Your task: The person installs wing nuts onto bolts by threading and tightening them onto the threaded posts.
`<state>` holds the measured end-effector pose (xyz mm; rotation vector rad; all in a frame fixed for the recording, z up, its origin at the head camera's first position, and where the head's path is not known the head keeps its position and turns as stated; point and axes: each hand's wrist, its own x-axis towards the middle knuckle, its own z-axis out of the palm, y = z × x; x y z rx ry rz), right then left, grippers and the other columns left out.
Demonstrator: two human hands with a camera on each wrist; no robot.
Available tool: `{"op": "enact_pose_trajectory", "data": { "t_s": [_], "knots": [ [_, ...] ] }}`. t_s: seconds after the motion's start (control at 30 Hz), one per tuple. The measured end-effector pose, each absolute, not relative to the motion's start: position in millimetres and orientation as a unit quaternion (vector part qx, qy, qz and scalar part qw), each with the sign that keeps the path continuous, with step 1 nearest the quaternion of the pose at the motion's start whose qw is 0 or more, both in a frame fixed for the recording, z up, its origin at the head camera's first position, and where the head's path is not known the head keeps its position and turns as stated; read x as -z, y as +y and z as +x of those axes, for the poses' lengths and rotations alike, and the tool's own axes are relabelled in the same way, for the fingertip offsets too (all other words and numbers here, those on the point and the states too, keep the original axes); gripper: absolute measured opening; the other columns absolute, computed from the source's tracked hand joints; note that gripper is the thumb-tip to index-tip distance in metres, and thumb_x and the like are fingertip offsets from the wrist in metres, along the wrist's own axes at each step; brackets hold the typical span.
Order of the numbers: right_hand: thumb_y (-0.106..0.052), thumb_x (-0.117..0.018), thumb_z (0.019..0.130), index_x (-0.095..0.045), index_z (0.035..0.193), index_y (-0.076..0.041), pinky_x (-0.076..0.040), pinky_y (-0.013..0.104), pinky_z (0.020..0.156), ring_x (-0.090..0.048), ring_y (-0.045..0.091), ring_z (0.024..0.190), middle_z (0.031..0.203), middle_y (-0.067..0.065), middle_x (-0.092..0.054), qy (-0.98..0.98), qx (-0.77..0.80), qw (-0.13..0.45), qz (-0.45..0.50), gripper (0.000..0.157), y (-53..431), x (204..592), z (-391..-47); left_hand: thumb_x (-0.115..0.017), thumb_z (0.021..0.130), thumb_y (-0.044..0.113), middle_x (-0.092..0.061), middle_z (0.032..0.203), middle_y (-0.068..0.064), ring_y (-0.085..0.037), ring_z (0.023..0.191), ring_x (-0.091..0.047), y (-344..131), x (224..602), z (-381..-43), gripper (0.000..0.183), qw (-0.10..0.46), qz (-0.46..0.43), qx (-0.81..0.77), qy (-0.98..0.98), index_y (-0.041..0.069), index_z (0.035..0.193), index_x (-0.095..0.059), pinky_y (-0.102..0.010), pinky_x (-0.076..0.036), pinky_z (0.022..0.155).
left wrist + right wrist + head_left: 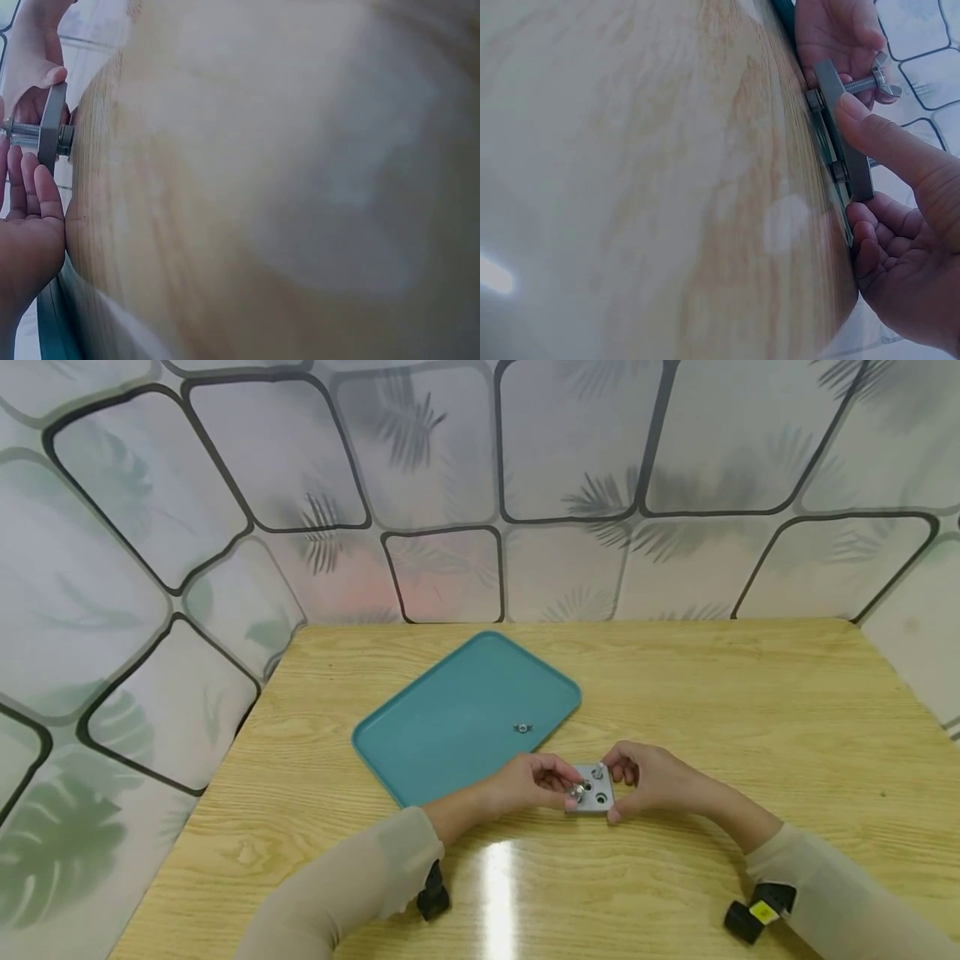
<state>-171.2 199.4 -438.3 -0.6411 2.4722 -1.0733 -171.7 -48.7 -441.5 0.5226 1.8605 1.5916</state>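
In the head view, the metal plate sits at four o'clock from the teal tray, its three o'clock edge pinched between the right hand's thumb and fingers. At nine o'clock, the left hand closes thumb and fingers about a wing nut on a bolt; a loose wing nut lies on the tray, toward ten o'clock from the plate.

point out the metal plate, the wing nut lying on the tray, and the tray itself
Metal plate [597,787]: head view, on its top face, between the holes.
Wing nut [522,727]: head view, on its centre, between the wings.
Tray [450,718]: head view, on its bare floor.
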Motion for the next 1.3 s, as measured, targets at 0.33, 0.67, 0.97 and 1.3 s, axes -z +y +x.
{"op": "enact_pose_trajectory", "data": {
  "t_s": [0.33,0.67,0.97,1.3],
  "knots": [
    [-0.031,-0.089,0.061,-0.057,0.106,0.000,-0.041,0.023,0.062,-0.046,0.013,0.074,0.083,0.003,-0.052,0.873,0.389,0.182,-0.232,0.063,197.9,432.8,-169.4,-0.070,0.085,0.009,-0.063,0.088,0.002,-0.006,0.078,-0.056,-45.3,442.9,-172.2,0.021,0.272,0.166,-0.599,0.734,-0.001,0.103,-0.066,-0.017,-0.045,0.070],
    [-0.031,-0.089,0.061,-0.058,0.105,0.000,-0.041,0.023,0.062,-0.047,0.013,0.074,0.083,0.002,-0.052,0.872,0.391,0.177,-0.235,0.062,199.9,438.9,-169.8,-0.067,0.089,0.013,-0.064,0.092,0.001,-0.005,0.084,-0.057,-44.2,443.1,-171.0,0.017,0.277,0.161,-0.601,0.732,0.000,0.100,-0.066,-0.019,-0.045,0.075],
    [-0.031,-0.089,0.061,-0.058,0.106,0.000,-0.041,0.023,0.063,-0.046,0.013,0.074,0.083,0.002,-0.053,0.871,0.394,0.179,-0.234,0.063,199.4,435.7,-169.6,-0.072,0.083,0.005,-0.065,0.091,0.003,-0.006,0.079,-0.058,-45.7,440.5,-170.3,0.024,0.306,0.198,-0.583,0.726,0.002,0.106,-0.067,-0.019,-0.047,0.071],
    [-0.030,-0.089,0.060,-0.057,0.106,0.001,-0.041,0.023,0.063,-0.046,0.012,0.074,0.083,0.002,-0.053,0.870,0.397,0.179,-0.232,0.064,199.7,436.3,-169.7,-0.070,0.085,0.006,-0.060,0.088,0.002,-0.006,0.079,-0.055,-44.5,443.8,-171.7,0.021,0.268,0.171,-0.598,0.736,-0.003,0.101,-0.061,-0.017,-0.045,0.072]
  ]
}}
